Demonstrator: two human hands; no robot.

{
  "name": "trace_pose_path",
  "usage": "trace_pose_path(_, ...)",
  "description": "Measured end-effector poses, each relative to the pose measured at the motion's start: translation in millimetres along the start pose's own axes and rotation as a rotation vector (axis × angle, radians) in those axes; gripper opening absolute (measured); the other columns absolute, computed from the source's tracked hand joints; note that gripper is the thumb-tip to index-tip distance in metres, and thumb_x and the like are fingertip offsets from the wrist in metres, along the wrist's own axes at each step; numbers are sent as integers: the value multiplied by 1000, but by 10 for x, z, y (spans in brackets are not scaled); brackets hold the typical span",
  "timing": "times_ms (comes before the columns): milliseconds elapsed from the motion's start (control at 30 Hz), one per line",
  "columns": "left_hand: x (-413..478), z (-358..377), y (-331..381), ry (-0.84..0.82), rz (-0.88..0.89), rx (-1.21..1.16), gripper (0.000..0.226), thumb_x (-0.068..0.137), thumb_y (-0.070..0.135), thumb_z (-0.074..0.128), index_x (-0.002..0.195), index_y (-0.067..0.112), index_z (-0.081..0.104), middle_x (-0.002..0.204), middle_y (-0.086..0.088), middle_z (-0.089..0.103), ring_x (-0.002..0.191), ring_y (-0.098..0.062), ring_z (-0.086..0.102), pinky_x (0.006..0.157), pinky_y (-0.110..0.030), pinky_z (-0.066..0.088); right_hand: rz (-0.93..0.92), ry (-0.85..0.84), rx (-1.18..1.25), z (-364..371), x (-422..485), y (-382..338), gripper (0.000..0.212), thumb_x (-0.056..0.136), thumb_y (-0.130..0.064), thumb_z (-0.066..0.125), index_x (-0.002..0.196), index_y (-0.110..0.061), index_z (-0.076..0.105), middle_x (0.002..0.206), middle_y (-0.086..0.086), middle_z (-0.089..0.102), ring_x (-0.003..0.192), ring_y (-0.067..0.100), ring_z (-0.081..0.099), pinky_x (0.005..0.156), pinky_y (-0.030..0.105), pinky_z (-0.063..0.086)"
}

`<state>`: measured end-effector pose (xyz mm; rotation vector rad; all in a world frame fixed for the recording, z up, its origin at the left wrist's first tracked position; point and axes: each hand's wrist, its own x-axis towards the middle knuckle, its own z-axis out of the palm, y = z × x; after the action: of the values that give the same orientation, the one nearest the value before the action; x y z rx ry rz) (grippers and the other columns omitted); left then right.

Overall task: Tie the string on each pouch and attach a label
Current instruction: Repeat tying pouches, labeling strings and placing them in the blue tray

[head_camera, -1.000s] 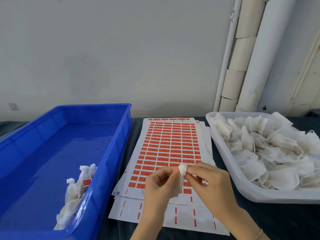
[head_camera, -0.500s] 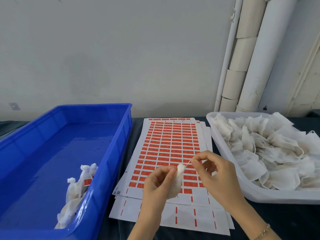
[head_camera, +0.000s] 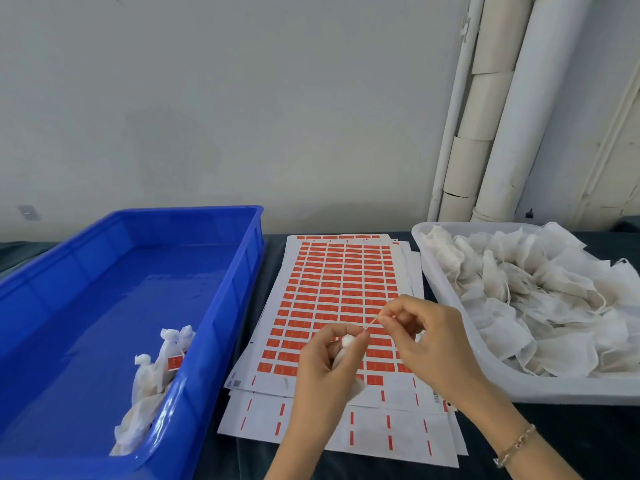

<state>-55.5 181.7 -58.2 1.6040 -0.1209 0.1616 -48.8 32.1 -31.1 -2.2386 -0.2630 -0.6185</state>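
1. The pouch (head_camera: 346, 342) sits in the lower centre of the frame, held above the label sheets (head_camera: 339, 271).
2. The left hand (head_camera: 322, 362) has its fingers curled round the pouch body. Only the bunched white top shows above them.
3. The right hand (head_camera: 429, 344) pinches the string (head_camera: 372, 323) between thumb and forefinger, with the other fingers loosely curled. The string runs taut from the pouch neck up and to the right.
4. Handling, as a judgement: the pouch looks like thin soft cloth, light and easy to crush. It is best gripped just under the gathered neck so the top stays bunched.
5. The string looks very thin and likely to slip, so it needs a fingertip pinch near the knot. A hard tug could tear the cloth.
6. Counts: one pouch is in hand and one string is visible.
7. One blue bin (head_camera: 242, 271) is at left. Finished pouches (head_camera: 156, 372) lie in its near right corner, with at least three tied tops; the exact number cannot be told. One red label (head_camera: 175, 362) shows on them.
8. One white tray (head_camera: 571, 389) is at right, holding a heap of untied pouches (head_camera: 540, 292), too many to count.
9. The label sheets are a fanned stack of several, with the number unclear. The top sheet is mostly full of red labels, and the lower sheets look mostly peeled.
10. One bracelet (head_camera: 516, 445) is on the right wrist.
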Motion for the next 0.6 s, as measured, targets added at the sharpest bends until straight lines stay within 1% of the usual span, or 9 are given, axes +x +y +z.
trace_pose_path(67, 3, -19, -68, 19, 28, 72, 6, 84, 32, 67, 81, 27, 68, 70, 11, 65, 67, -4, 61, 56, -9, 46, 37, -42, 25, 17, -25, 28, 13, 81, -27, 72, 82, -37, 63, 76, -26, 63, 79, -8, 62, 68, 1, 46)
trace_pose_path(167, -5, -78, -199, 19, 3, 90, 11, 85, 27, 68, 78, 19, 67, 59, 8, 60, 56, -3, 56, 52, -10, 43, 161, -132, 103, -20, -88, 133, 10, 80, -30, 73, 81, -39, 66, 79, -25, 68, 79, -6, 65, 68, 5, 50)
trace_pose_path(233, -9, -121, -280, 21, -48, 55, 11, 87, 21, 67, 79, 15, 67, 57, 9, 60, 54, 0, 57, 51, -9, 42, 288, -179, 142, -80, -157, 273, 12, 85, -27, 68, 87, -38, 65, 90, -21, 70, 82, -3, 67, 67, 9, 52)
trace_pose_path(267, -6, -135, -327, 22, -68, 64, 10, 88, 20, 66, 79, 14, 67, 58, 8, 62, 55, 0, 57, 51, -9, 43, 357, -204, 122, -100, -205, 360, 14, 89, -25, 64, 92, -38, 63, 97, -19, 69, 84, -2, 66, 65, 10, 52)
trace_pose_path(367, 12, -131, -480, 13, -117, 178, 8, 89, 23, 64, 82, 23, 68, 68, 9, 66, 65, -2, 61, 55, -9, 45, 546, -304, 4, -83, -383, 591, 25, 97, -22, 52, 119, -34, 49, 117, -12, 60, 95, -1, 54, 64, 9, 44)
trace_pose_path(433, 44, -97, -549, -10, -124, 264, 11, 92, 23, 60, 87, 31, 66, 79, 16, 66, 76, -2, 63, 60, -6, 46, 636, -325, 10, -38, -465, 662, 32, 98, -20, 49, 128, -30, 43, 123, -9, 55, 94, -1, 48, 64, 7, 39)
trace_pose_path(500, 73, -64, -588, -56, -119, 326, 19, 96, 21, 54, 98, 39, 62, 97, 32, 58, 89, 7, 58, 67, 0, 45, 705, -317, 43, -5, -497, 693, 35, 97, -17, 50, 129, -28, 42, 126, -7, 54, 94, 0, 48, 65, 6, 36)
trace_pose_path(533, 85, -51, -615, -92, -116, 361, 24, 97, 20, 51, 106, 40, 60, 103, 36, 52, 93, 10, 55, 74, 0, 45, 735, -307, 61, 5, -500, 699, 35, 96, -16, 52, 126, -29, 42, 125, -7, 54, 94, 0, 48, 64, 6, 36)
trace_pose_path(600, 111, -27, -695, -156, -100, 491, 29, 99, 21, 48, 115, 41, 60, 113, 33, 49, 100, 7, 50, 88, -9, 44, 787, -283, 88, 20, -494, 696, 34, 93, -17, 58, 119, -31, 41, 122, -8, 54, 94, 2, 48, 63, 8, 37)
